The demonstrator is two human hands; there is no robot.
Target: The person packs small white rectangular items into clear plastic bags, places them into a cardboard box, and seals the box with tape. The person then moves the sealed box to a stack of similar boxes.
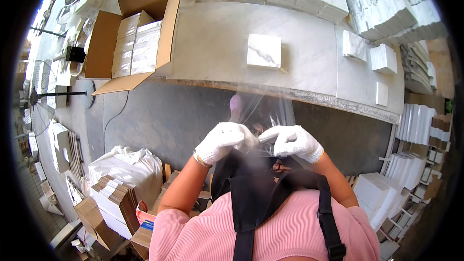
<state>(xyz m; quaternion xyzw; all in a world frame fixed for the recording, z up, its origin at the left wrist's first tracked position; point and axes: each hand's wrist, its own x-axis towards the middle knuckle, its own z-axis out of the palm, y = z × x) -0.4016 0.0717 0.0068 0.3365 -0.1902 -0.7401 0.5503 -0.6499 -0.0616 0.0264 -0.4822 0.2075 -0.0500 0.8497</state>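
My left hand [223,140] and right hand [291,141], both gloved, pinch the near edge of a clear plastic bag [265,108]; its long axis runs away toward the marble table [212,48].

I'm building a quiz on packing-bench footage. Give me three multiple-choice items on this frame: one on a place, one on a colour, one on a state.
1. Where does the open cardboard box sit?
A. bench's left end
B. floor
C. on the tile stacks

2. What colour are the gloves?
A. blue
B. white
C. black

3. The clear plastic bag is:
A. flat on the bench
B. held by both hands
C. in the box

A: it rests on the marble bench top.
B: left hand and right hand are white-gloved.
B: both hands' fingers pinch it.
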